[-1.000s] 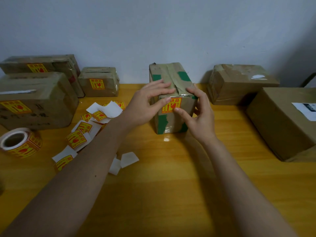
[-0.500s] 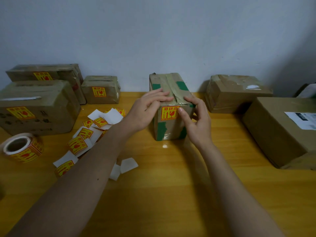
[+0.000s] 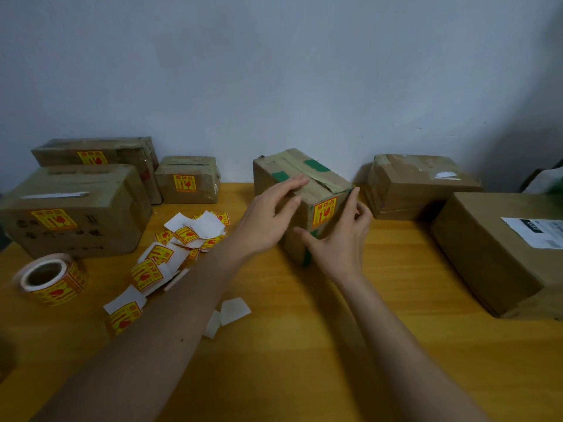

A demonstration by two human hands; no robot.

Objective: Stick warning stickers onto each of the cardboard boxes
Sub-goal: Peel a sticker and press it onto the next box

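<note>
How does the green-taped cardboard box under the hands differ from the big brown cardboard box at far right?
The green-taped cardboard box carries a yellow-and-red warning sticker on its front; the big brown cardboard box shows none, only a white shipping label. The green-taped box looks smaller and has green tape patches; the big box has none visible. The left hand and right hand touch the green-taped box; the big box sits untouched. Both rest on the yellow wooden table.
</note>
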